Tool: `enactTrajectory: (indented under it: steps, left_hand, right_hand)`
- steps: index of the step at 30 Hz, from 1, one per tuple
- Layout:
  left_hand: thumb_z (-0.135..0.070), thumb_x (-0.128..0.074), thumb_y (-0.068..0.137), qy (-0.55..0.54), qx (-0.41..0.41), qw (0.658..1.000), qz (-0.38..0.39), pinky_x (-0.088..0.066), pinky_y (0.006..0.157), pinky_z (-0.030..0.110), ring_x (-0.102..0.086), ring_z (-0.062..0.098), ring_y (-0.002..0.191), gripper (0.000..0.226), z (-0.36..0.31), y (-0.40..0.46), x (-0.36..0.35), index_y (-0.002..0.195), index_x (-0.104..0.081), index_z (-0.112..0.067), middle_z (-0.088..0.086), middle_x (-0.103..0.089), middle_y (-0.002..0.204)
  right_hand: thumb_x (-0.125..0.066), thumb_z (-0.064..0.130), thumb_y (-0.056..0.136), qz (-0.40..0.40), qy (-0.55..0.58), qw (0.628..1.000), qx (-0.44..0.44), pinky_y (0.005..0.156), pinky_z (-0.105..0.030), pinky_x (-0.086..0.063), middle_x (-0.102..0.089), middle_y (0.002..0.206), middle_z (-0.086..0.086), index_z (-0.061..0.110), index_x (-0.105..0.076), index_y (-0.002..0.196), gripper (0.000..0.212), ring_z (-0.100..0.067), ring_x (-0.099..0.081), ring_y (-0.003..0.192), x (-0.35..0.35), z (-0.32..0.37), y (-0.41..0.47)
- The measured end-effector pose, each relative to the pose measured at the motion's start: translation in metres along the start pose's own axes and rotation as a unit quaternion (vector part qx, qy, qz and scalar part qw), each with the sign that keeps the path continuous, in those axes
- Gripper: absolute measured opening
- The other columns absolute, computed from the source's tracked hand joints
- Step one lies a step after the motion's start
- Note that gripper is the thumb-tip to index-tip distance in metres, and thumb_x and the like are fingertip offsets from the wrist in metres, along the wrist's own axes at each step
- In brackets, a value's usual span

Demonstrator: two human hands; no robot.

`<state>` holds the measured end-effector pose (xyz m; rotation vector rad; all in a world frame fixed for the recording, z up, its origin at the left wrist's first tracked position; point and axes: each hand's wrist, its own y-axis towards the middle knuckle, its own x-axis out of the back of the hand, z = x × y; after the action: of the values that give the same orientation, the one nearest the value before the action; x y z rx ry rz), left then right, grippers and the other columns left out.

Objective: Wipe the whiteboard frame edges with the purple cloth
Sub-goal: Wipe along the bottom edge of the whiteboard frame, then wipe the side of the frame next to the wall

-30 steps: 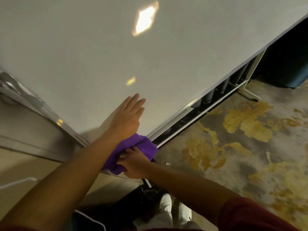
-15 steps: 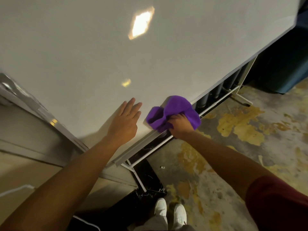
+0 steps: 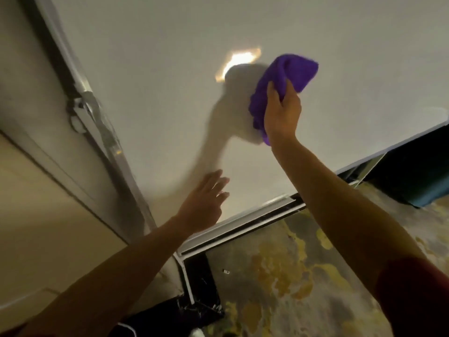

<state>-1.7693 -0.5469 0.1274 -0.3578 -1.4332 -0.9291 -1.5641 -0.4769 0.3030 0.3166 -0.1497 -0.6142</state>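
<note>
Gripping the purple cloth [image 3: 281, 88], the right hand [image 3: 281, 113] nears the whiteboard [image 3: 158, 81].

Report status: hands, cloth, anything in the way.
Right hand grips purple cloth, up at the board face. Left hand open by bottom frame edge. Nothing blocking.

The whiteboard [image 3: 170, 57] is filling the far and upper part of the view. Its side frame edge [image 3: 114, 152] is running down the left, and its bottom frame edge [image 3: 243, 218] is slanting from near the middle out to the right. The right hand [image 3: 281, 110] is holding the cloth [image 3: 284, 81] up against the board, well above the bottom edge. The left hand [image 3: 202, 207] is lying lower and to the left, just above that edge. The floor [image 3: 291, 276] is spreading below on the right.
</note>
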Motion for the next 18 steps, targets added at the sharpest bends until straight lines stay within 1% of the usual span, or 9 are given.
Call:
enactTrajectory:
  steps: [1, 2, 4, 6, 8, 10, 13, 16, 18]
  left_hand:
    - [-0.01, -0.059, 0.083, -0.008, 0.005, 1.0, -0.011, -0.029, 0.124, 0.058, -0.035, 0.043, 0.151, 0.042, 0.003, 0.0, 0.003, 0.122, -0.073, -0.009, 0.019, -0.053, 0.152]
    - [-0.011, -0.059, 0.084, -0.013, 0.011, 1.0, -0.018, -0.028, 0.125, 0.056, -0.036, 0.042, 0.152, 0.041, 0.007, -0.001, 0.006, 0.123, -0.073, -0.01, 0.018, -0.053, 0.153]
    - [-0.018, -0.058, 0.088, -0.011, 0.018, 0.999, -0.032, -0.02, 0.129, 0.052, -0.032, 0.038, 0.154, 0.042, 0.016, 0.0, 0.01, 0.127, -0.073, -0.013, 0.015, -0.049, 0.158]
    - [-0.025, -0.056, 0.093, 0.014, 0.026, 0.999, -0.043, -0.01, 0.131, 0.05, -0.024, 0.037, 0.158, 0.042, 0.025, 0.001, 0.014, 0.133, -0.069, -0.017, 0.011, -0.042, 0.163]
    - [-0.027, -0.054, 0.097, 0.035, 0.03, 0.998, -0.047, -0.002, 0.131, 0.05, -0.019, 0.037, 0.159, 0.042, 0.033, 0.001, 0.016, 0.136, -0.067, -0.018, 0.011, -0.037, 0.166]
    - [-0.027, -0.054, 0.097, 0.047, 0.026, 0.998, -0.037, 0.003, 0.13, 0.048, -0.017, 0.036, 0.16, 0.043, 0.039, 0.001, 0.016, 0.138, -0.065, -0.017, 0.011, -0.034, 0.167]
    - [-0.029, -0.053, 0.099, 0.068, 0.031, 0.997, -0.029, 0.008, 0.13, 0.048, -0.015, 0.036, 0.16, 0.042, 0.043, -0.001, 0.017, 0.138, -0.065, -0.018, 0.011, -0.033, 0.168]
    - [-0.029, -0.053, 0.1, 0.086, 0.039, 0.995, -0.036, 0.01, 0.13, 0.048, -0.017, 0.036, 0.159, 0.039, 0.043, -0.003, 0.014, 0.135, -0.067, -0.02, 0.01, -0.036, 0.167]
    - [-0.029, -0.051, 0.101, 0.104, 0.047, 0.992, -0.048, 0.008, 0.13, 0.051, -0.012, 0.038, 0.16, 0.039, 0.038, 0.001, 0.006, 0.136, -0.067, -0.02, 0.01, -0.032, 0.168]
  right_hand:
    - [-0.05, 0.025, 0.1, 0.028, 0.024, 0.997, 0.071, 0.084, -0.029, -0.058, -0.066, 0.112, 0.004, 0.02, -0.056, 0.124, 0.025, -0.013, -0.064, 0.101, -0.026, 0.028, 0.0]
    - [-0.049, 0.02, 0.1, 0.051, 0.035, 0.988, 0.145, 0.092, -0.034, -0.056, -0.064, 0.121, 0.0, 0.017, -0.053, 0.132, 0.032, -0.019, -0.062, 0.111, -0.055, 0.054, -0.003]
    - [-0.05, 0.009, 0.098, 0.07, 0.033, 0.955, 0.285, 0.103, -0.049, -0.048, -0.059, 0.134, -0.015, 0.001, -0.051, 0.136, 0.039, -0.035, -0.053, 0.127, -0.109, 0.1, -0.006]
    - [-0.054, 0.006, 0.094, 0.081, 0.008, 0.916, 0.392, 0.105, -0.059, -0.042, -0.059, 0.133, -0.022, -0.005, -0.057, 0.128, 0.036, -0.045, -0.048, 0.13, -0.16, 0.136, -0.013]
    - [-0.06, 0.01, 0.091, 0.092, -0.043, 0.876, 0.471, 0.105, -0.062, -0.041, -0.062, 0.13, -0.021, -0.002, -0.063, 0.124, 0.035, -0.048, -0.049, 0.128, -0.204, 0.157, -0.019]
    - [-0.063, 0.017, 0.09, 0.096, -0.11, 0.83, 0.538, 0.108, -0.062, -0.037, -0.063, 0.132, -0.018, 0.003, -0.066, 0.123, 0.037, -0.046, -0.049, 0.129, -0.237, 0.161, -0.028]
    - [-0.062, 0.027, 0.091, 0.12, -0.167, 0.772, 0.601, 0.113, -0.061, -0.029, -0.062, 0.136, -0.011, 0.012, -0.068, 0.125, 0.038, -0.041, -0.046, 0.134, -0.261, 0.142, -0.046]
    - [-0.063, 0.029, 0.091, 0.143, -0.158, 0.743, 0.635, 0.112, -0.063, -0.028, -0.063, 0.135, -0.008, 0.015, -0.07, 0.122, 0.034, -0.04, -0.046, 0.135, -0.265, 0.124, -0.051]
    - [-0.063, 0.029, 0.09, 0.153, -0.147, 0.728, 0.652, 0.112, -0.064, -0.027, -0.065, 0.132, -0.005, 0.018, -0.071, 0.119, 0.033, -0.038, -0.046, 0.134, -0.269, 0.134, -0.043]
